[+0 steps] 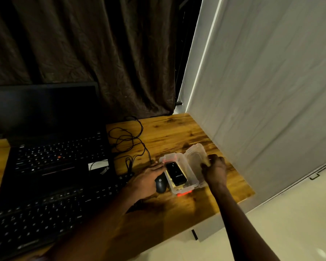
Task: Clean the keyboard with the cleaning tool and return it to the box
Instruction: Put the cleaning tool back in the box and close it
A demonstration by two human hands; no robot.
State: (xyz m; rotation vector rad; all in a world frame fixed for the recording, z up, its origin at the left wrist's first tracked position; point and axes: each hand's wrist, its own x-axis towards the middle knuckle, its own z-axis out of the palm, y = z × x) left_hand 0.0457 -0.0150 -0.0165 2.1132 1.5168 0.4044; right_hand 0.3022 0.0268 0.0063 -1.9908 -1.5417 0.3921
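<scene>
A clear plastic box with red latches stands open on the wooden desk, right of the black keyboard. Inside it lies the black cleaning tool, on something pale. The box's clear lid is swung up to the right. My left hand rests flat against the box's left side, fingers apart, beside the mouse. My right hand grips the lid's right edge.
A black mouse sits just left of the box, touching my left hand. An open black laptop stands behind the keyboard. Tangled black cables lie behind the box. The desk's right edge meets a white sheet.
</scene>
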